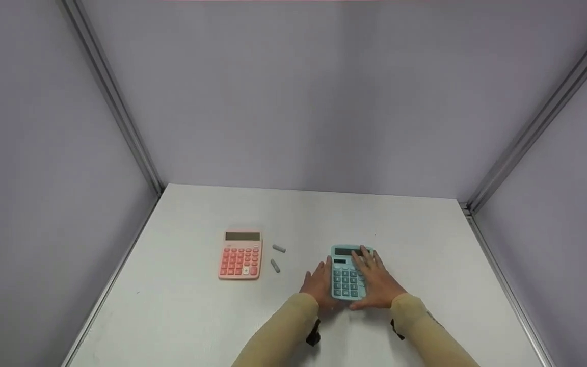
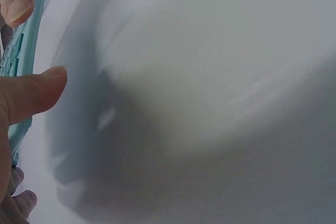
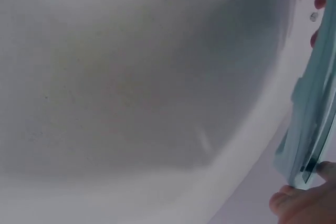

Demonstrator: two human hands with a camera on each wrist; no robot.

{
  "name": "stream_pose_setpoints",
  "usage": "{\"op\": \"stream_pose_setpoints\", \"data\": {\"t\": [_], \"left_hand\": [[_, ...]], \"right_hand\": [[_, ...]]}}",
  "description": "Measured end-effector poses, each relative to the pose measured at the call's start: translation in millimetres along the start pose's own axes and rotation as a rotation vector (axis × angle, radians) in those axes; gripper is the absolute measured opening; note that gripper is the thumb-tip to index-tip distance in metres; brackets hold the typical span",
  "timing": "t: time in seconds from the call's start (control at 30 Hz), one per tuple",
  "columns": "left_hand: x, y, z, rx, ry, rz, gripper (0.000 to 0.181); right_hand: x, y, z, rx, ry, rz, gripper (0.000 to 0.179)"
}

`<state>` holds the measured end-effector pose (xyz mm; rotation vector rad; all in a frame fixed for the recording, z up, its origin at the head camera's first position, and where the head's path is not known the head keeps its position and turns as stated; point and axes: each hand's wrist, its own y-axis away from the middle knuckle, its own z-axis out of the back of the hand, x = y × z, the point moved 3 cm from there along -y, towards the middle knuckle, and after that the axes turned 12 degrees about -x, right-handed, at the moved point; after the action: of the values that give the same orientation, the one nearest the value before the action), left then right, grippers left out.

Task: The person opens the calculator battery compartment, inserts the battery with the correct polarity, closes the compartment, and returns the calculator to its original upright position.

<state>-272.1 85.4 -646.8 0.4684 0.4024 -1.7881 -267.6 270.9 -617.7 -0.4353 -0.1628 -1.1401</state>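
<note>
A light-blue calculator (image 1: pixel 345 281) lies between my two hands in the head view, keys and display facing up. My left hand (image 1: pixel 320 283) holds its left side; the left thumb (image 2: pixel 39 93) lies across its lower edge in the left wrist view. My right hand (image 1: pixel 378 281) grips the right side, its fingers spread over part of the display and right-hand keys. In the right wrist view, the calculator (image 3: pixel 312 98) shows edge-on, with right-hand fingers (image 3: pixel 302 203) at its top end. The wrist views show space between calculator and table.
A pink calculator (image 1: pixel 240 255) lies face up to the left on the white table (image 1: pixel 186 316). Beside it are two small grey cylinders that look like batteries, an upper one (image 1: pixel 278 248) and a lower one (image 1: pixel 275 265). Grey panels (image 1: pixel 252 102) enclose the back and sides.
</note>
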Motion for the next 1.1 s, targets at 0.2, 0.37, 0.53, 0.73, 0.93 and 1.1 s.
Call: {"op": "stream_pose_setpoints", "data": {"t": [0.2,0.37,0.53,0.73,0.93,1.1], "left_hand": [[2.6,-9.7,-0.8,0.020,-0.015,0.018,0.122],[5.9,-15.6,-9.5,0.025,-0.041,0.036,0.121],[3.0,-18.1,-16.4,0.043,-0.051,0.030,0.120],[3.6,-19.6,-16.3,0.060,-0.079,0.030,0.114],[5.5,-23.5,-9.0,0.052,-0.063,0.018,0.107],[9.1,-29.9,-10.6,0.021,-0.084,0.004,0.113]], "right_hand": [[-6.3,-4.3,-12.3,0.011,0.056,0.008,0.139],[-12.4,-6.7,-19.1,-0.008,0.046,0.005,0.136],[-23.1,-4.6,-27.5,-0.010,0.059,-0.048,0.134],[-28.7,-6.8,-32.5,0.005,0.021,-0.117,0.133],[-28.6,-16.5,-35.8,0.033,-0.044,-0.197,0.131],[-31.3,-23.5,-36.8,0.039,-0.025,-0.211,0.130]]}}
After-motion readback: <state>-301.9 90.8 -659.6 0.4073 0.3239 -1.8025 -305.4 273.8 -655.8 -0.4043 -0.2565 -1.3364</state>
